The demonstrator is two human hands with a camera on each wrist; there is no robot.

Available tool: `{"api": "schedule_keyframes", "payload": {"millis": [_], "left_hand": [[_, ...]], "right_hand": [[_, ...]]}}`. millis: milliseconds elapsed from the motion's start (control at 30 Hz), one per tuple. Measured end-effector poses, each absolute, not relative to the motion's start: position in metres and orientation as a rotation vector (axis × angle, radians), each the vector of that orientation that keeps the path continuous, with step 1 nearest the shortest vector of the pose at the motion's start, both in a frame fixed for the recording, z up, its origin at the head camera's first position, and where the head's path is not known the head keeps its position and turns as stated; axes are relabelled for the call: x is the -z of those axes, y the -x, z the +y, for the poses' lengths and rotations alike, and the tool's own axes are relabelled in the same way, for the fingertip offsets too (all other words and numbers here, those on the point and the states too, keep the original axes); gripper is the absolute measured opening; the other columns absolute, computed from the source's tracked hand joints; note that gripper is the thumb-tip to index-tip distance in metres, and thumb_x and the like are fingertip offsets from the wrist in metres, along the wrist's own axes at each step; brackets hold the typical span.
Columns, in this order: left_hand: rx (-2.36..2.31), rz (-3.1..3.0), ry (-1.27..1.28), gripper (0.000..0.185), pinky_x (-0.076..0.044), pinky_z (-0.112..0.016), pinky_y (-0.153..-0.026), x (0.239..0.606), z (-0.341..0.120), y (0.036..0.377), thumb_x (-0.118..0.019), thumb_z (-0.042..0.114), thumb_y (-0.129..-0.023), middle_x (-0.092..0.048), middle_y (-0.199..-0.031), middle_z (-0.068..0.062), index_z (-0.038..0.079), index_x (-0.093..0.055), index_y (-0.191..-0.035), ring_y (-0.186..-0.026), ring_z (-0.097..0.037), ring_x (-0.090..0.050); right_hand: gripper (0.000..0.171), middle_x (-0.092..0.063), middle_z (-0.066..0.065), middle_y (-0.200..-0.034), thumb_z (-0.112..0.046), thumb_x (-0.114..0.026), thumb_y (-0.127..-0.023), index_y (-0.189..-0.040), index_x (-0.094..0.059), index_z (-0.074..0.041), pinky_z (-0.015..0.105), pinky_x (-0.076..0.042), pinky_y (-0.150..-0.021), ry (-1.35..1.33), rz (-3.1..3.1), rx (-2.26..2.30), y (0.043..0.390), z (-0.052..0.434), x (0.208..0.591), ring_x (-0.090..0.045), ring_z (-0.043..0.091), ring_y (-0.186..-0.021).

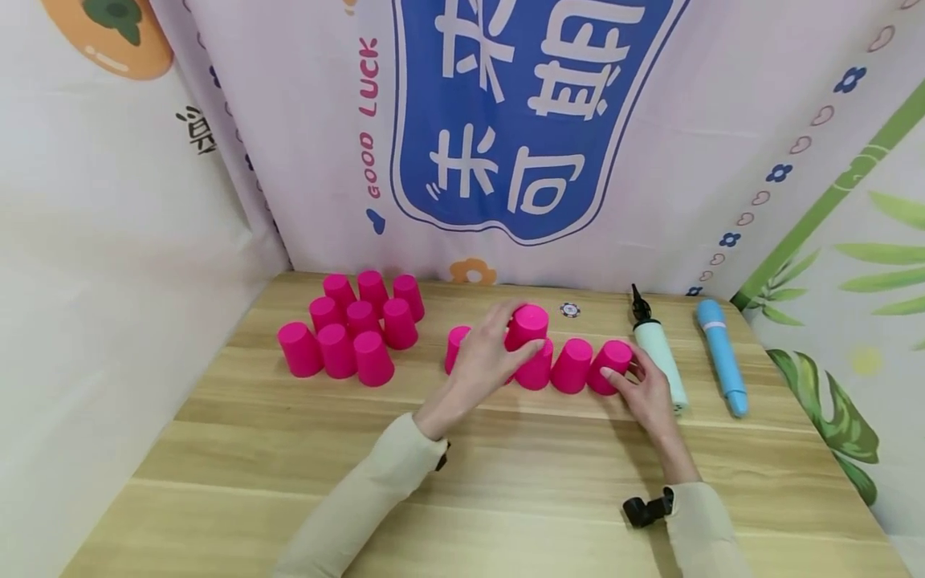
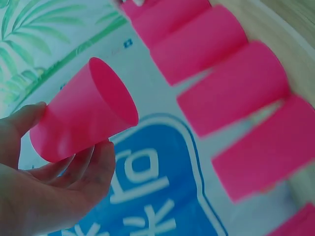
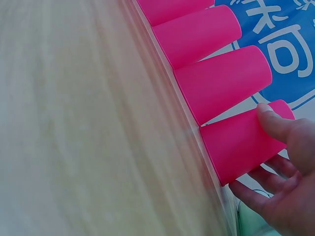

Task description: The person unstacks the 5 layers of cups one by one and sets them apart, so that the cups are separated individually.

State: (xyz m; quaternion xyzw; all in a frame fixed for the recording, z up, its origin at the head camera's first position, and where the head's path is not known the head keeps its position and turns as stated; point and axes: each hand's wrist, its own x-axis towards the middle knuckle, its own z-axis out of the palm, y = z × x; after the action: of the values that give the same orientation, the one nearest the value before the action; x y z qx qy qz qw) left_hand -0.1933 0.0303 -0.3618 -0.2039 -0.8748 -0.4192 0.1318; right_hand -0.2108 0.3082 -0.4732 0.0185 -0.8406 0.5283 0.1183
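My left hand (image 1: 482, 359) grips a pink cup (image 2: 81, 115) between thumb and fingers. That cup is mouth down, raised off the table, and in the left wrist view it hangs apart from the row. Beneath and beside it runs a row of upside-down pink cups (image 1: 572, 366), partly hidden by the left hand. At the row's right end, my right hand (image 1: 646, 395) holds the last cup (image 3: 246, 145), thumb on the near side and fingers round the far right side. This cup stands mouth down on the table, its lower edge against its neighbour.
A group of pink cups (image 1: 336, 351) stands upside down at the left of the wooden table (image 1: 289, 482). To the right lie a pale green hand pump (image 1: 659, 361) and a blue pump-like tube (image 1: 723, 359). A small round chip (image 1: 570, 310) lies near the back cloth (image 1: 311, 160).
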Motion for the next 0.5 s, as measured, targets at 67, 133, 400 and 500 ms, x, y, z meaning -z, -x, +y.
{"api": "schedule_keyframes", "payload": {"millis": [67,133,400,500], "left_hand": [[1.192,-2.513,0.571,0.059,-0.054,-0.034,-0.085,0.363,0.018,0.189,-0.077,0.023,-0.083,-0.057,-0.121,-0.009,0.006,-0.049,-0.133,-0.108,-0.022,-0.058],[1.172,-2.482,0.543,0.057,-0.055,-0.034,-0.083,0.365,0.005,0.184,-0.078,0.021,-0.082,-0.059,-0.117,-0.009,0.005,-0.052,-0.130,-0.104,-0.022,-0.059],[1.146,-2.445,0.411,0.055,-0.056,-0.035,-0.074,0.373,-0.044,0.166,-0.079,0.017,-0.081,-0.058,-0.112,-0.010,0.004,-0.052,-0.127,-0.093,-0.023,-0.058],[1.121,-2.469,0.328,0.057,-0.056,-0.038,-0.073,0.377,-0.065,0.160,-0.078,0.017,-0.081,-0.058,-0.114,-0.012,0.003,-0.051,-0.128,-0.094,-0.026,-0.058]], "right_hand": [[0.062,-0.053,0.016,-0.134,-0.022,-0.072,-0.088,-0.142,-0.045,-0.008,0.026,-0.048,-0.095,-0.048,-2.467,-1.543,0.210,0.309,0.472,-0.052,0.032,-0.121],[0.064,-0.052,0.018,-0.135,-0.022,-0.072,-0.088,-0.143,-0.043,-0.007,0.035,-0.047,-0.098,-0.050,-2.474,-1.546,0.209,0.309,0.470,-0.051,0.033,-0.123],[0.066,-0.048,0.021,-0.139,-0.020,-0.070,-0.089,-0.146,-0.039,-0.006,0.049,-0.041,-0.102,-0.024,-2.493,-1.570,0.210,0.310,0.468,-0.046,0.038,-0.127],[0.066,-0.047,0.023,-0.140,-0.016,-0.070,-0.089,-0.146,-0.038,-0.005,0.051,-0.040,-0.102,-0.016,-2.500,-1.575,0.211,0.310,0.470,-0.045,0.040,-0.128]]}}
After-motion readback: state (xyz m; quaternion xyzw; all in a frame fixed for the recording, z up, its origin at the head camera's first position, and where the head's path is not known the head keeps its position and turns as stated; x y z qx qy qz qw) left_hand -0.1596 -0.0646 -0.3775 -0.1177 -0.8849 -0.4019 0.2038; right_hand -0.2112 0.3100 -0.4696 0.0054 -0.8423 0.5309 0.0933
